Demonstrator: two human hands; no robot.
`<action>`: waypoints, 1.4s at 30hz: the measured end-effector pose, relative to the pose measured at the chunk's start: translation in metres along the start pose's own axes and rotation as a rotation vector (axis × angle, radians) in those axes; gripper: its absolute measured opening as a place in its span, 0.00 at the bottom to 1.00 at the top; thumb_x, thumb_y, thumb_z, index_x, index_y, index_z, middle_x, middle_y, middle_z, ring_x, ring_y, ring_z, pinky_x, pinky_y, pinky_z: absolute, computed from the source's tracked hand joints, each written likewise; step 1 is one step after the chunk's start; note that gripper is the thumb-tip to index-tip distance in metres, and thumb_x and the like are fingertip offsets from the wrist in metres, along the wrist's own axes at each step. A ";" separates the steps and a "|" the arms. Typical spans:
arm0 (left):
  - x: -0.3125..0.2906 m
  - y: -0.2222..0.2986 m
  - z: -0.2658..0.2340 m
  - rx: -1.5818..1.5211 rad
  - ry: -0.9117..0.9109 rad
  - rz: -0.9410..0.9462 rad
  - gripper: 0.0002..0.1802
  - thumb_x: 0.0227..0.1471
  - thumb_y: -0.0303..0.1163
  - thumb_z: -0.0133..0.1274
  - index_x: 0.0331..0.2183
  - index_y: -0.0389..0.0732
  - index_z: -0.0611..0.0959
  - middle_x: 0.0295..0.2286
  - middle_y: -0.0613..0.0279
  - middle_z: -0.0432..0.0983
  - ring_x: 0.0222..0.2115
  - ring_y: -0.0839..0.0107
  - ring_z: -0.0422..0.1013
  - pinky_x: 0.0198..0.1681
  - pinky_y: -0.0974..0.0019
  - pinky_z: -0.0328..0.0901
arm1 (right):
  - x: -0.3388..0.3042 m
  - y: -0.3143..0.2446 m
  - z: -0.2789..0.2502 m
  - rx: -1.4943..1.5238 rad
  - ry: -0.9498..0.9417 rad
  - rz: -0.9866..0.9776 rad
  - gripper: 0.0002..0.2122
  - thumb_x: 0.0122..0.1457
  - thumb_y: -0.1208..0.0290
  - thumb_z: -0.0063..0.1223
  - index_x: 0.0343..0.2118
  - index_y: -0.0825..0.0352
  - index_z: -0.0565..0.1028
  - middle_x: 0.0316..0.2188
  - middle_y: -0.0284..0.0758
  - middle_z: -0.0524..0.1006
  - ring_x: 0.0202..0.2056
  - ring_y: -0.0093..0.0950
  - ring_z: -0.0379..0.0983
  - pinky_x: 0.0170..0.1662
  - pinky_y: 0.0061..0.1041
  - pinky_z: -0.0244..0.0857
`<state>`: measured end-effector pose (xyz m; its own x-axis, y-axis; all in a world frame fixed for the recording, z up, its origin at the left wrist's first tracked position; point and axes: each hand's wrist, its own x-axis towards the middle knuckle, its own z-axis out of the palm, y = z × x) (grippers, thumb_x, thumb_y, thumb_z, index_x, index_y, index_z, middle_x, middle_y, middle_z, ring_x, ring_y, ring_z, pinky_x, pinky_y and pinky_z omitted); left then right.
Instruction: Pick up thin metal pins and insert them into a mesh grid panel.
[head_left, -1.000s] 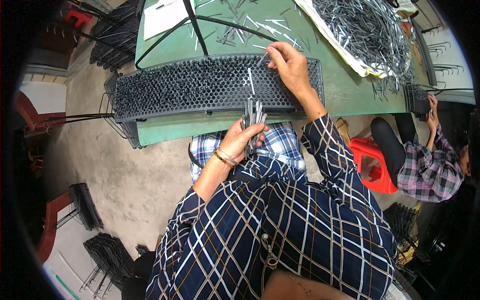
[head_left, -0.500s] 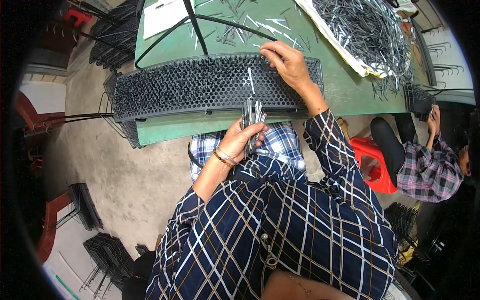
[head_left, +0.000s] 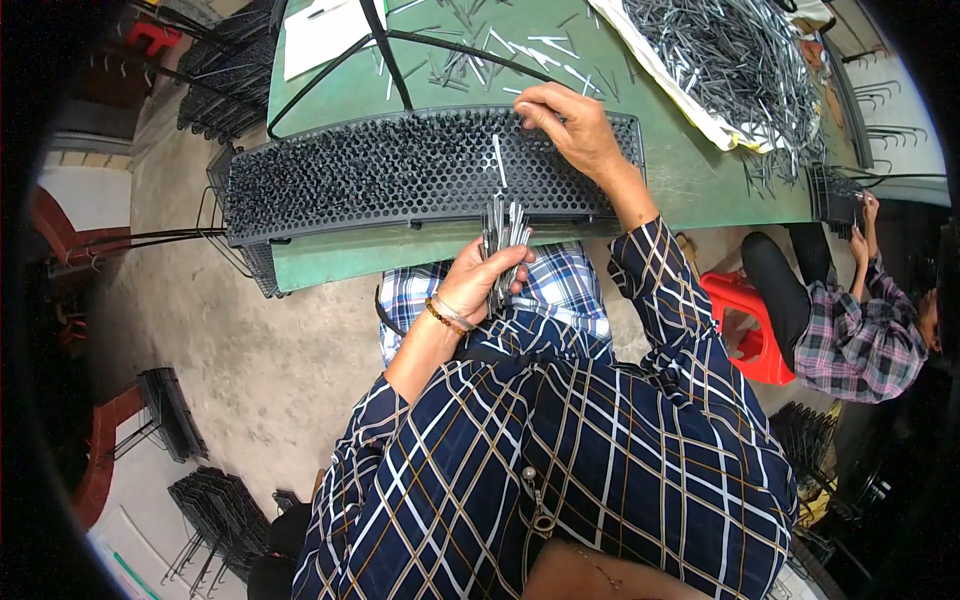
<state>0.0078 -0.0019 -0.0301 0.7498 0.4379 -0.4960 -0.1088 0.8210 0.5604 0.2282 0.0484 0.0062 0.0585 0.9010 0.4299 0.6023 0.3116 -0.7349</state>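
Observation:
A bundle of thin grey metal pins (head_left: 506,222) is gripped in my left hand (head_left: 484,277), their ends pointing up toward the near edge of a long black perforated rack (head_left: 560,185). Much of the rack, from its left end to past the middle, is studded with dark upright pins; bare holes show toward the right. My right hand (head_left: 572,128) hovers over the rack's far right part, thumb and fingertips pinched together. Whatever is between those fingertips is too small to make out. One bright pin (head_left: 499,160) lies slantwise on the rack, just above the bundle.
Loose pins (head_left: 470,65) are scattered on the green table (head_left: 690,190). A white sack (head_left: 665,75) heaped with pins lies at the far right. Black rods rise behind the rack. At right, another person (head_left: 860,340) sits by a red stool (head_left: 745,335), hands at a smaller rack.
My right hand has shifted very slightly left and down over the rack. My left hand and its bundle stay in place. The other person's hands have moved a little.

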 end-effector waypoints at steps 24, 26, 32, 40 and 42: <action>-0.001 0.002 0.000 0.013 0.005 -0.029 0.16 0.52 0.27 0.50 0.44 0.36 0.72 0.28 0.62 0.73 0.23 0.78 0.67 0.23 0.76 0.64 | -0.010 -0.002 0.014 -0.300 0.050 -0.128 0.06 0.51 0.74 0.56 0.32 0.68 0.77 0.34 0.36 0.75 0.32 0.32 0.74 0.34 0.25 0.68; -0.001 0.003 0.001 -0.005 -0.003 -0.026 0.16 0.52 0.27 0.50 0.44 0.35 0.72 0.28 0.62 0.73 0.23 0.78 0.67 0.23 0.76 0.64 | -0.012 -0.001 0.014 -0.298 0.092 -0.105 0.07 0.50 0.74 0.56 0.33 0.68 0.77 0.34 0.36 0.75 0.32 0.32 0.74 0.34 0.25 0.68; -0.004 0.003 -0.001 -0.006 -0.007 -0.007 0.16 0.52 0.27 0.50 0.44 0.35 0.72 0.28 0.61 0.73 0.24 0.78 0.67 0.23 0.76 0.64 | -0.019 -0.010 0.012 -0.201 0.063 -0.026 0.08 0.49 0.77 0.55 0.34 0.67 0.77 0.35 0.37 0.75 0.33 0.34 0.73 0.35 0.26 0.68; -0.018 0.010 -0.012 -0.023 0.012 0.016 0.13 0.51 0.28 0.52 0.40 0.36 0.74 0.28 0.61 0.74 0.25 0.78 0.69 0.23 0.75 0.64 | -0.062 -0.031 0.009 -0.357 -0.252 -0.261 0.16 0.45 0.83 0.48 0.41 0.70 0.72 0.45 0.39 0.71 0.46 0.37 0.68 0.46 0.35 0.62; -0.020 0.009 -0.016 -0.026 0.030 0.031 0.13 0.51 0.28 0.52 0.40 0.36 0.74 0.28 0.61 0.74 0.25 0.78 0.69 0.23 0.75 0.64 | -0.072 -0.032 0.011 -0.304 -0.247 -0.230 0.18 0.44 0.84 0.48 0.42 0.71 0.71 0.46 0.40 0.71 0.47 0.38 0.68 0.48 0.35 0.62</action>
<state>-0.0185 0.0031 -0.0258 0.7259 0.4739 -0.4985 -0.1490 0.8159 0.5586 0.1962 -0.0228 -0.0067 -0.2740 0.8750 0.3991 0.7859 0.4429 -0.4314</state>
